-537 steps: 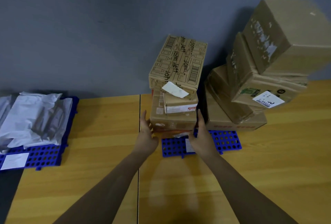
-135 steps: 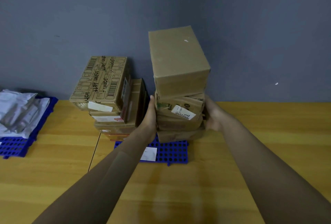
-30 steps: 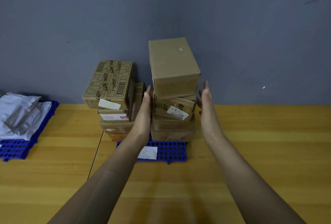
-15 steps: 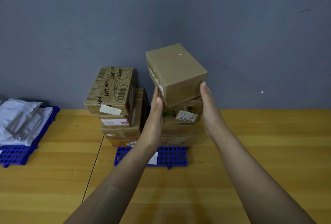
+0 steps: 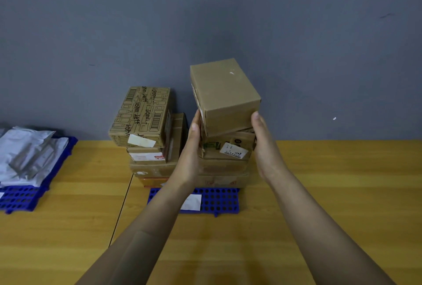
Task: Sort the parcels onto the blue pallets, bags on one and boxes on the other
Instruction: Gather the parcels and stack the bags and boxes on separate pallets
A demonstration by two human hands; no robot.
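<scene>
**Parcel sort, apparently near its end: one box between your grips.**

Grey bags (image 5: 27,154) heaped on the left blue pallet (image 5: 20,198). Cardboard boxes in two stacks on the centre blue pallet (image 5: 219,200), the printed box (image 5: 141,116) topping the left one. Plain brown box (image 5: 225,95), white fleck on top, sits tilted atop the right stack. Your left grip (image 5: 191,147) and right grip (image 5: 265,145) press flat against its sides, fingers straight. Squaring it looks like all that remains.
</scene>
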